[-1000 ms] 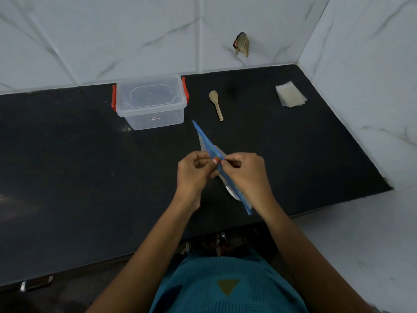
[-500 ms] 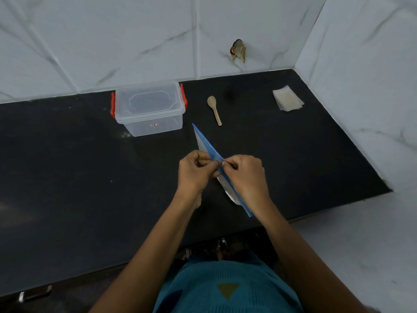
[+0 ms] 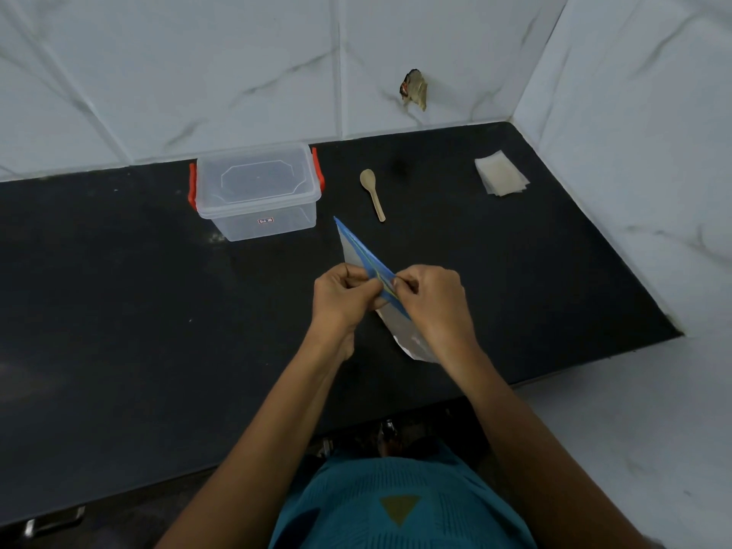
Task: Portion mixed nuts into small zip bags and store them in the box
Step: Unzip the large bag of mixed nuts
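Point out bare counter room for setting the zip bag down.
Bare counter spreads left of box and left hand. Another patch lies between spoon and stacked bags. Crowded where left and right hand pinch the zip bag.

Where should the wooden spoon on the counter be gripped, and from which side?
Probably by the handle, from above on the near side. The wooden spoon lies flat on the black counter, bowl toward the wall and slim handle pointing back toward the person, clear of the box. A hand must first be freed: the left hand and the right hand both pinch the zip bag.
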{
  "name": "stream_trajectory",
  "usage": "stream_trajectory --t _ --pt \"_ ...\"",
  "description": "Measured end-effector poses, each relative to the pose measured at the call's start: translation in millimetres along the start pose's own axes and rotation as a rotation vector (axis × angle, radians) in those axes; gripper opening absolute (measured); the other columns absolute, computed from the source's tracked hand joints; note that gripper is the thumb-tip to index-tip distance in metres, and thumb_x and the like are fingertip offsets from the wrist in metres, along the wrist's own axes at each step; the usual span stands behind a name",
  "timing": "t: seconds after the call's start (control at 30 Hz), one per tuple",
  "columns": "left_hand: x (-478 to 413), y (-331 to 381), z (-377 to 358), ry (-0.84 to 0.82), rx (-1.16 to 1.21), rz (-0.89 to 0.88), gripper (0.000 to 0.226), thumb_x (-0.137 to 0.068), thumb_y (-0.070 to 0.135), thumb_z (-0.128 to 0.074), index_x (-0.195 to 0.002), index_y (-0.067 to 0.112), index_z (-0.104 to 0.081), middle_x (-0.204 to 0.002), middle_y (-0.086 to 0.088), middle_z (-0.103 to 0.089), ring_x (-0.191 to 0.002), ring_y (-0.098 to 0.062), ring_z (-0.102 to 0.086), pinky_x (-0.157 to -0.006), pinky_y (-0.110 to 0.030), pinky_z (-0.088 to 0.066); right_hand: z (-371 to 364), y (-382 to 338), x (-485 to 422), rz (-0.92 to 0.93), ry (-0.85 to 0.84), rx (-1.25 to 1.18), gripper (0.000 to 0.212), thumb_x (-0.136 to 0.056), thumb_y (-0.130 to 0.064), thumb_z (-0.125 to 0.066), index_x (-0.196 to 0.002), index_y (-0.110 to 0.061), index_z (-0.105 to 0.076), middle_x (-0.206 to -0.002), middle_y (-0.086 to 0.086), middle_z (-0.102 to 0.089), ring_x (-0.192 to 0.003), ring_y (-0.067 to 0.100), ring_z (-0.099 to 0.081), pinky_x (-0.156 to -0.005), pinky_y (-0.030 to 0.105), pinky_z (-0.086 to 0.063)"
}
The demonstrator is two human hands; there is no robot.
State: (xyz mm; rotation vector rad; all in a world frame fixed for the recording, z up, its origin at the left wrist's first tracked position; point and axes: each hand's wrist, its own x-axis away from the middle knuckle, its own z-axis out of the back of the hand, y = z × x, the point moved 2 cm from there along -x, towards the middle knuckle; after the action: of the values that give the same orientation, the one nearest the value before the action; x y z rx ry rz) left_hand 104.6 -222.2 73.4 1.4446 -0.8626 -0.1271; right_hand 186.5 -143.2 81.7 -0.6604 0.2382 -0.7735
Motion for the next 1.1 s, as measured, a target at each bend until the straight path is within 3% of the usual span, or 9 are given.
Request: stream_trajectory --t 0.1,0.17,0.23,0.4,0.5,0.77,0.9,1.0,1.1 --pt "0.3 -1.5 2.6 0.018 -0.079 0.009 0.02 -0.082 -0.005 -0.06 -0.07 0.01 -0.055 -0.075 -0.009 -0.062 -0.064 -0.011 -0.061 -0.052 -0.015 -0.051 14.6 8.0 -9.0 -0.059 0.082 0.046 0.021 -0.096 -0.016 -0.046 -0.103 -0.007 -0.064 -0.096 0.006 -0.065 -0.075 0.01 -0.059 -0.064 0.018 -0.049" --pt "4.2 -5.8 7.5 0.017 -0.13 0.028 0.018 -0.082 -0.004 -0.06 -0.07 0.01 -0.057 -0.073 -0.007 -0.062 -0.058 -0.006 -0.058 -0.05 -0.012 -0.047 31.2 19.2 -18.0 -0.099 0.143 0.03 0.021 -0.094 -0.014 -0.048 -0.104 -0.006 -0.065 -0.098 0.007 -0.066 -0.069 0.006 -0.057 -0.063 0.011 -0.045" --pt "6.7 -6.8 13.1 0.026 -0.164 0.02 0.017 -0.082 -0.002 -0.06 -0.071 0.009 -0.058 -0.069 -0.006 -0.061 -0.05 -0.003 -0.055 -0.046 -0.01 -0.044 42.0 26.0 -25.2 -0.081 0.117 0.034 0.02 -0.092 -0.012 -0.052 -0.103 -0.005 -0.067 -0.098 0.007 -0.067 -0.063 0.0 -0.051 -0.054 0.004 -0.037" --pt "11.2 2.1 21.7 0.059 -0.294 -0.067 0.013 -0.082 0.003 -0.06 -0.072 0.011 -0.057 -0.067 -0.005 -0.06 -0.05 -0.005 -0.055 -0.049 -0.015 -0.048 50.9 30.4 -38.7 -0.036 0.087 0.058 0.021 -0.091 -0.011 -0.055 -0.107 -0.002 -0.066 -0.103 0.01 -0.067 -0.079 0.006 -0.054 -0.069 0.015 -0.038" --pt "14.4 7.2 31.8 0.08 -0.387 -0.11 0.013 -0.081 0.003 -0.06 -0.074 0.012 -0.056 -0.07 -0.005 -0.061 -0.056 -0.009 -0.056 -0.056 -0.022 -0.049 63.7 42.0 -47.5 -0.057 0.139 0.079 0.021 -0.09 -0.009 -0.056 -0.106 -0.001 -0.066 -0.102 0.012 -0.067 -0.078 0.008 -0.055 -0.069 0.015 -0.039" --pt "14.2 7.5 42.2 -0.02 -0.521 -0.057 0.012 -0.085 0.006 -0.059 -0.087 0.015 -0.052 -0.086 -0.001 -0.057 -0.071 -0.008 -0.053 -0.058 -0.017 -0.043 72.6 48.8 -52.7 -0.096 0.1 0.053 0.018 -0.088 -0.008 -0.058 -0.104 -0.003 -0.066 -0.099 0.01 -0.066 -0.079 0.008 -0.056 -0.074 0.018 -0.042" --pt "10.3 11.7 36.5 -0.078 -0.568 -0.183 0.036 -0.079 0.001 -0.065 -0.103 0.021 -0.048 -0.114 -0.005 -0.05 -0.085 -0.011 -0.055 -0.06 -0.018 -0.044 70.9 39.9 -44.7 -0.088 0.061 -0.015 0.018 -0.087 -0.012 -0.061 -0.103 -0.007 -0.067 -0.097 0.004 -0.067 -0.078 0.004 -0.055 -0.065 0.012 -0.04" --pt "7.6 15.9 22.5 -0.157 -0.607 -0.221 0.053 -0.075 0.003 -0.07 -0.115 0.022 -0.042 -0.125 -0.004 -0.042 -0.106 -0.017 -0.052 -0.075 -0.027 -0.052 66.2 29.7 -34.3 -0.084 -0.005 -0.068 0.021 -0.086 -0.017 -0.063 -0.105 -0.009 -0.065 -0.094 -0.001 -0.062 -0.08 0.002 -0.054 -0.061 0.011 -0.039" --pt "-2.4 20.7 9.6 -0.019 -0.718 -0.342 0.068 -0.072 0.01 -0.074 -0.129 0.017 -0.037 -0.13 -0.004 -0.036 -0.121 -0.021 -0.04 -0.099 -0.04 -0.044 65.0 20.7 -21.4 -0.097 0.0 -0.109 0.025 -0.085 -0.02 -0.064 -0.108 -0.009 -0.064 -0.096 -0.002 -0.062 -0.079 0.0 -0.053 -0.061 0.01 -0.039"
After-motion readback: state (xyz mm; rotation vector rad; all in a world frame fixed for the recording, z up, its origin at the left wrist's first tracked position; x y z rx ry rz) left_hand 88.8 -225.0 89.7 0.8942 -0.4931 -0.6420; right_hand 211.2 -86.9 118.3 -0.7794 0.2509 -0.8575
